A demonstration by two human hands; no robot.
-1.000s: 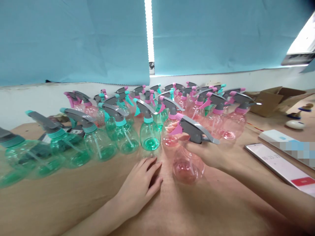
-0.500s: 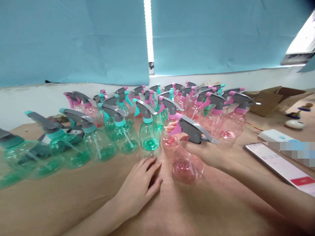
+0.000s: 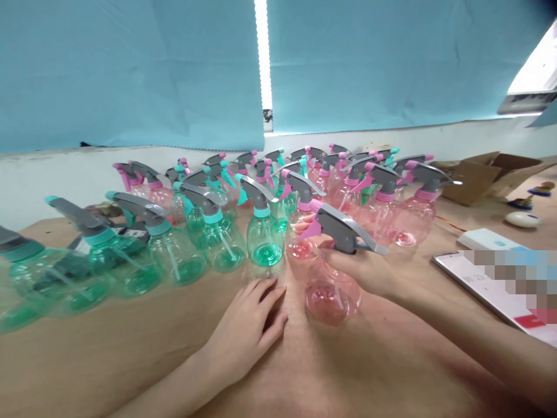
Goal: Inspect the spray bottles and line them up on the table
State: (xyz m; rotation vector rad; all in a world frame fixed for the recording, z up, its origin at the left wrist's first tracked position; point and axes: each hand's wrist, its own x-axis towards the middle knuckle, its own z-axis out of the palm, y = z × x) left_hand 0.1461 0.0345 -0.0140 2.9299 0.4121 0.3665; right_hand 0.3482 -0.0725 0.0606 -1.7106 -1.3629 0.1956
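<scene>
My right hand (image 3: 361,264) is wrapped round the neck of a clear pink spray bottle (image 3: 333,296), just under its grey head and pink trigger. That bottle is upright on the wooden table (image 3: 287,383). My left hand (image 3: 252,322) rests on the table to the left of it, fingers stretched out and holding nothing. Just beyond my left fingertips stands a green spray bottle (image 3: 264,241) with a turquoise collar. Another pink spray bottle (image 3: 300,232) is behind the held one, partly covered by my right fingers.
Several green spray bottles (image 3: 174,258) curve along the left, with mixed pink and green ones behind. At right lie a phone (image 3: 474,284), a white box (image 3: 491,239), a white oval object (image 3: 522,220) and an open cardboard box (image 3: 474,180). Blue sheeting (image 3: 130,69) hangs behind.
</scene>
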